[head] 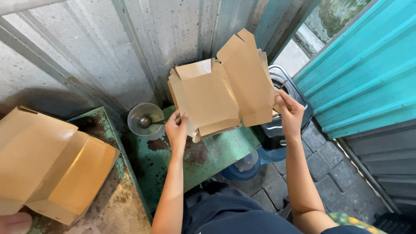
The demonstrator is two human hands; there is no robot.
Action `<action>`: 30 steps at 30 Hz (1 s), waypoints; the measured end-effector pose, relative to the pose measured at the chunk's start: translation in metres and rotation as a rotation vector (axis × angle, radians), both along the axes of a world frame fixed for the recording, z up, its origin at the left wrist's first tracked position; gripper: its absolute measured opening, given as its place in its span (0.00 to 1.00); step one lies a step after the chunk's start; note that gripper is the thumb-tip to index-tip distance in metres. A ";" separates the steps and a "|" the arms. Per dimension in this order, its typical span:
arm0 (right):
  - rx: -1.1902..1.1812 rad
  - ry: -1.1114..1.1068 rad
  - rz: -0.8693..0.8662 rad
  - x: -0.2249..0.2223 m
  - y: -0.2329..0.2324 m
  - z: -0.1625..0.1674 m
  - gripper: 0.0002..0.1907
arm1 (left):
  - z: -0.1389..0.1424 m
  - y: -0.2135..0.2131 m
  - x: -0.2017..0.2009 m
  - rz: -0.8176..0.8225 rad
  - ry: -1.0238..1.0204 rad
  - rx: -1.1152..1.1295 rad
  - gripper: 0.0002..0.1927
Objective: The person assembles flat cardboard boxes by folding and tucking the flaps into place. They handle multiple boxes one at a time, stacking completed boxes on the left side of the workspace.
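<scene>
Folded brown boxes [47,169] lie nearest us, at left. Our left hand [177,130] and right hand [290,113] each pinch an edge of flat cardboard blanks [223,93], raised above the green table [208,158].

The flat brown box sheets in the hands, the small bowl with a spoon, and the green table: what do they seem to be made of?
Box sheets: brown paperboard, matte, with sharp fold lines and cut flaps.
Bowl: probably metal, grey with a dull shine; the spoon inside looks the same.
Table: likely painted metal, as the green paint is worn to rusty brown patches.
The left hand and right hand grip the sheets' edges.
</scene>
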State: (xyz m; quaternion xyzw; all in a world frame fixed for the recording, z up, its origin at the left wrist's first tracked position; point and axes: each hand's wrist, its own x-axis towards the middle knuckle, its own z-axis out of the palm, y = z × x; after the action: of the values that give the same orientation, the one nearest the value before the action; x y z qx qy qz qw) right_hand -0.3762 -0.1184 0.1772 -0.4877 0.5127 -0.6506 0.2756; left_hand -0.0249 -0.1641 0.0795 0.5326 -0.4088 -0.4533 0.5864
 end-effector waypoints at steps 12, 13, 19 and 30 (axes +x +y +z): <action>0.003 -0.377 0.042 0.011 -0.016 0.003 0.15 | -0.012 -0.037 0.011 -0.404 0.622 0.284 0.26; 0.008 -0.403 0.035 0.008 -0.017 -0.001 0.16 | -0.012 -0.037 0.009 -0.397 0.682 0.258 0.26; -0.126 -0.534 0.041 -0.025 -0.014 -0.025 0.18 | 0.010 -0.033 0.016 -0.441 0.634 0.023 0.30; 0.058 -0.338 0.138 -0.034 0.084 -0.064 0.14 | 0.056 0.039 0.090 -0.316 0.203 0.004 0.25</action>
State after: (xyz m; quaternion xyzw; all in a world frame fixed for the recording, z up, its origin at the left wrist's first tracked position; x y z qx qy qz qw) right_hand -0.4104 -0.0340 0.1132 -0.3972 0.4431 -0.6878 0.4156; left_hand 0.0653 -0.1254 0.1358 0.4142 -0.4252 -0.5919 0.5452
